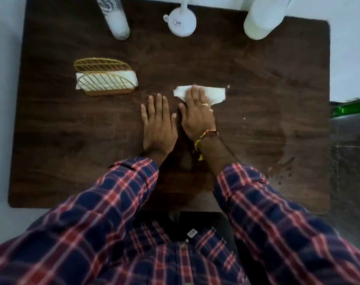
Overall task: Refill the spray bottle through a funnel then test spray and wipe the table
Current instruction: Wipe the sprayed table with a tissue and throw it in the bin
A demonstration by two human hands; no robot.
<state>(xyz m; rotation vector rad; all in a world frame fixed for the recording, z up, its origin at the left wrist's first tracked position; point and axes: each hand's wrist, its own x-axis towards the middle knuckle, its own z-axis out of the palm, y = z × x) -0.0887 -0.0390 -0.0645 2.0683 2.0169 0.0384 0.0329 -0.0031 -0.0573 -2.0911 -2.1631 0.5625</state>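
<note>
A white folded tissue (216, 93) lies on the dark wooden table (72, 151), and my right hand (197, 114) presses flat on its left half with straight fingers. Just to its left, my left hand (158, 122) rests flat on the bare wood, fingers spread. At the back edge stand a white bottle with grey print (115, 19) on the left, a white funnel (182, 22) lying mouth toward me in the middle, and a larger white bottle (263, 19) on the right. Both bottle tops are cut off by the frame.
A gold wire napkin holder (105, 79) with white tissues stands left of centre. Wet smears and droplets (281, 167) mark the wood at the right front. A green object (349, 109) sits beyond the table's right edge.
</note>
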